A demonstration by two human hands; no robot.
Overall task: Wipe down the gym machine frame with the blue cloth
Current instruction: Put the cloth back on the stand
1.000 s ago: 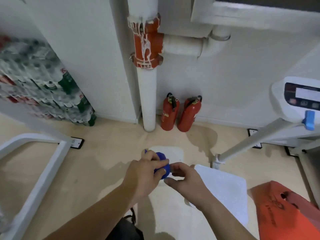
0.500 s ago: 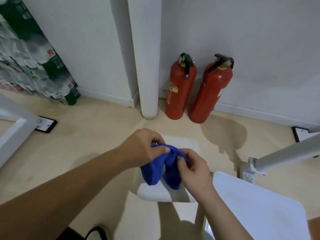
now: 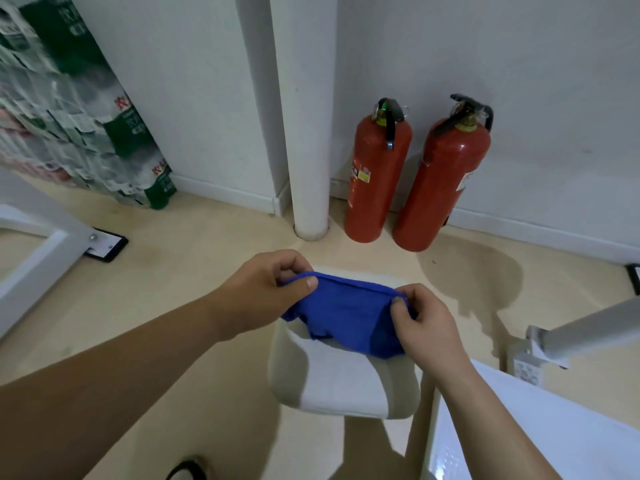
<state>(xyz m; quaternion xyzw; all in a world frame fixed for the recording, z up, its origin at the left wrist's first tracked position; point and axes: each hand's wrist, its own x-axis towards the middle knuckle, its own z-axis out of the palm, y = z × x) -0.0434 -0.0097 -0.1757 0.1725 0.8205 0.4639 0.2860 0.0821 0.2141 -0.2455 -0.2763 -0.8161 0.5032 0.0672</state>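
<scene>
"Two hands on the blue cloth (image 3: 346, 313), one at each top corner. The left hand (image 3: 273, 289) pinches the hem between thumb and curled fingers, and the right hand (image 3: 426, 323) pinches the other end the same way."

"Where's it hanging?"

"In the air over the pale padded seat (image 3: 339, 382), stretched between the hands, with the lower edge sagging toward the pad. I can't tell whether it touches."

"So no wiping yet?"

"Not by my reckoning. It looks like the cloth is being opened out. The gym machine frame (image 3: 588, 327) is that white tube off to the right, apart from the cloth."

"How would you do this bit properly?"

"Pull the top edge taut and fold it into a flat pad with a clean face out, then take it in one hand. A bunched rag only smears. And keep clear of the two red fire extinguishers (image 3: 377, 178) by the wall, beside the white pipe (image 3: 304, 133)."
</scene>
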